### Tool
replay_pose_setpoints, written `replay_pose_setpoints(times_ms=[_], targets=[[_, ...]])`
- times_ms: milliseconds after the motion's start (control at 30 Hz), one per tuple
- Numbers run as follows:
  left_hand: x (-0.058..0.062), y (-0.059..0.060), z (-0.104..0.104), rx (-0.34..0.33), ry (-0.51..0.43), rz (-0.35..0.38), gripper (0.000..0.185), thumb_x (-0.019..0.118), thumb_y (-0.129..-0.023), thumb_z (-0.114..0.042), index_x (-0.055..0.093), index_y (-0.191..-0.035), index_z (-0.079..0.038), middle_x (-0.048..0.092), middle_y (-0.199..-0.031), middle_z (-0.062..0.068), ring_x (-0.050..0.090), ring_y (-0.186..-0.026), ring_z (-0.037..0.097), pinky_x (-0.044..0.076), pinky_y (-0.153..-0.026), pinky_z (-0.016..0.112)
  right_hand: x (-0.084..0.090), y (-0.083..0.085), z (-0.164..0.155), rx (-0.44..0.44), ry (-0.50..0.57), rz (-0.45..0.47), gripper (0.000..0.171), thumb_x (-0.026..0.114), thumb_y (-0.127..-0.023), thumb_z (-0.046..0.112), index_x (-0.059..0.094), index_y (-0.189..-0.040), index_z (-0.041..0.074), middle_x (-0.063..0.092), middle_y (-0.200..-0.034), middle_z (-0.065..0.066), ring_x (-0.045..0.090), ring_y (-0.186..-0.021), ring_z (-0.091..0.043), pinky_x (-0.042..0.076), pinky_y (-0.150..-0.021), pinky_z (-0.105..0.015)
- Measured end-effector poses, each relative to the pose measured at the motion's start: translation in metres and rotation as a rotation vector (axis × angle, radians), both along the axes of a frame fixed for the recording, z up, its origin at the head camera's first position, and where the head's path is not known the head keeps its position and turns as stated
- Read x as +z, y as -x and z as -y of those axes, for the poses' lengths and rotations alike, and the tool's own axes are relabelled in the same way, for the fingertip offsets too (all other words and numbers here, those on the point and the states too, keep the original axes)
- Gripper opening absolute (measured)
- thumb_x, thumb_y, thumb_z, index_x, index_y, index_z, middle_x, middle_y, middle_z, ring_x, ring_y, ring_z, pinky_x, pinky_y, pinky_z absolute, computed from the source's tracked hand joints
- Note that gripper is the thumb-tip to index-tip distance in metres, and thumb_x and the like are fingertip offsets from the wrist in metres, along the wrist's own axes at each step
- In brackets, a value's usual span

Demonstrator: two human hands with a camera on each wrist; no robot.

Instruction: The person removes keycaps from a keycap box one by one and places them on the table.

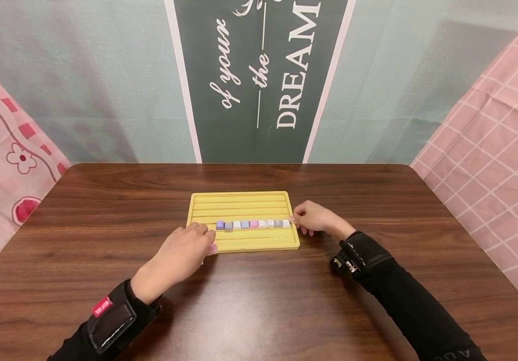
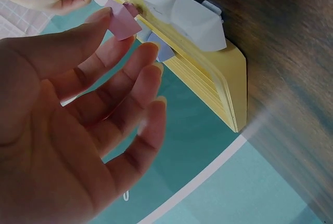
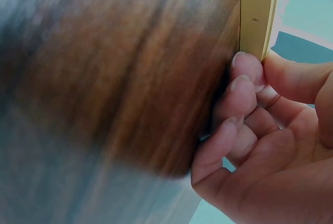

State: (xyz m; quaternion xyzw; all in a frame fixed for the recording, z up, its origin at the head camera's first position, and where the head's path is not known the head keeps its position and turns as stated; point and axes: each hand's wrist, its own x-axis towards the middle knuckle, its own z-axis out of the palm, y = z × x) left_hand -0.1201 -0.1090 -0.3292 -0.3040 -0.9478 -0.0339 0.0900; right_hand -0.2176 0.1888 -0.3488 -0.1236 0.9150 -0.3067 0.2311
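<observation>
A pale yellow ridged tray (image 1: 241, 205) lies on the table, with a row of small keycaps (image 1: 253, 224) in purple, grey, white and pink along one groove. My left hand (image 1: 184, 253) is over its near left corner. In the left wrist view, its thumb and a fingertip pinch a pink keycap (image 2: 124, 22), while the other fingers are loosely bent. Two white keycaps (image 2: 196, 25) sit by the tray's near side. At the right end of the row, my right hand (image 1: 315, 218) pinches the tray's edge (image 3: 256, 18) between thumb and curled forefinger.
The dark brown wooden table (image 1: 259, 306) spreads around the tray. Behind it hangs a pale green cloth (image 1: 119, 75) with a dark lettered panel (image 1: 259, 140). Pink patterned cloths (image 1: 493, 135) hang at both sides.
</observation>
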Motion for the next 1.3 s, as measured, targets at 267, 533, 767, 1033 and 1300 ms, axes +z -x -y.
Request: replay_pose_setpoints(times_ms=[267,533,767,1033,1300], targets=[[-0.0016,-0.0038,0.0006,0.001,-0.002,0.015,0.02,0.074,-0.08,-0.017,0.058,-0.076,-0.005,0.053,-0.07,0.003,0.051,-0.066,0.02,0.036,-0.052,0.029,0.0006,-0.0007,0.0002,0.0,0.0,0.001,0.032,0.05,-0.097,0.016,0.053,-0.067,0.004,0.049,-0.056,-0.005,0.044,-0.045,-0.015,0.037,-0.048,-0.026],[-0.0034,-0.0059,0.001,-0.007,-0.007,0.019,0.019,0.073,-0.08,-0.017,0.058,-0.075,-0.007,0.051,-0.068,0.002,0.049,-0.064,0.019,0.035,-0.051,0.029,0.0016,-0.0018,0.0002,-0.008,-0.006,0.0,0.032,0.051,-0.097,0.016,0.053,-0.067,0.004,0.049,-0.057,-0.005,0.044,-0.046,-0.016,0.036,-0.047,-0.026],[-0.0036,-0.0077,0.001,0.001,-0.009,0.036,0.018,0.072,-0.081,-0.016,0.058,-0.074,-0.007,0.05,-0.069,0.002,0.049,-0.064,0.019,0.035,-0.052,0.029,0.002,-0.0017,0.0001,-0.01,0.001,0.004,0.032,0.051,-0.097,0.016,0.053,-0.067,0.004,0.049,-0.056,-0.005,0.044,-0.046,-0.016,0.037,-0.047,-0.027],[-0.0068,-0.0085,0.002,-0.001,-0.021,0.027,0.021,0.074,-0.079,-0.016,0.056,-0.072,-0.008,0.049,-0.072,0.002,0.051,-0.068,0.021,0.037,-0.053,0.031,0.0027,-0.0013,0.0005,-0.006,0.018,0.012,0.032,0.052,-0.096,0.015,0.052,-0.066,0.004,0.048,-0.054,-0.004,0.043,-0.044,-0.014,0.037,-0.046,-0.026],[-0.0086,-0.0087,0.004,-0.01,-0.032,0.023,0.021,0.074,-0.078,-0.015,0.055,-0.071,-0.009,0.046,-0.071,0.001,0.049,-0.069,0.021,0.037,-0.053,0.032,0.0023,-0.0017,0.0008,-0.008,0.02,0.012,0.032,0.052,-0.096,0.014,0.052,-0.065,0.004,0.048,-0.053,-0.004,0.043,-0.043,-0.014,0.037,-0.046,-0.026]])
